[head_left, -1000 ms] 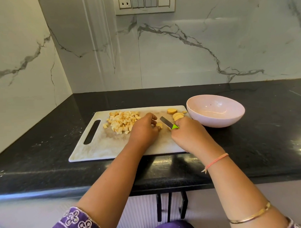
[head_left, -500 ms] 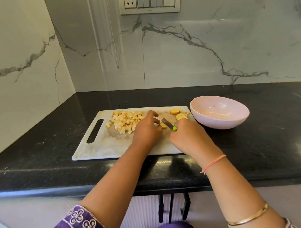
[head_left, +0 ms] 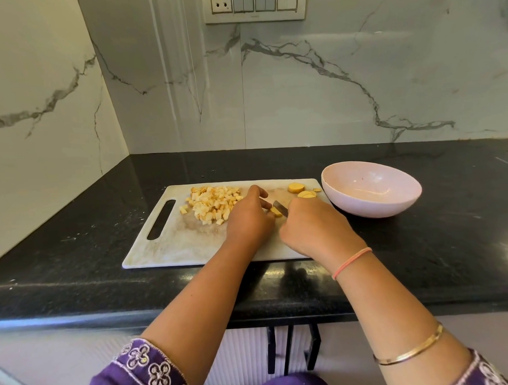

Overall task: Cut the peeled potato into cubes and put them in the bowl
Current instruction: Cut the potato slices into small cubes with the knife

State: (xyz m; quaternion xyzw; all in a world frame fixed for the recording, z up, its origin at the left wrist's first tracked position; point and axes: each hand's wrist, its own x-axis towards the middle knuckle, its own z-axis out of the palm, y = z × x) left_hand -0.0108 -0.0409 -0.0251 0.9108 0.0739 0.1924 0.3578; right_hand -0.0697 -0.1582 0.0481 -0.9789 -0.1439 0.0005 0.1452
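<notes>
A white cutting board (head_left: pixel 177 247) lies on the black counter. A pile of potato cubes (head_left: pixel 211 204) sits on its far left part. My left hand (head_left: pixel 248 218) holds a small potato piece (head_left: pixel 275 211) down on the board with its fingertips. My right hand (head_left: pixel 311 225) grips a knife (head_left: pixel 280 207) whose blade rests on that piece; the handle is hidden in my fist. Two potato slices (head_left: pixel 296 187) (head_left: pixel 307 194) lie near the board's far right corner. The pale pink bowl (head_left: pixel 371 201) stands just right of the board and holds no potato.
Marble walls close the corner at the back and left. A switch panel (head_left: pixel 255 5) hangs on the back wall. The black counter (head_left: pixel 436 243) stretches right past the bowl, and its front edge runs just below the board.
The knife blade has come down onto the piece under my left fingers, and my right hand has slid a little closer to my left hand.
</notes>
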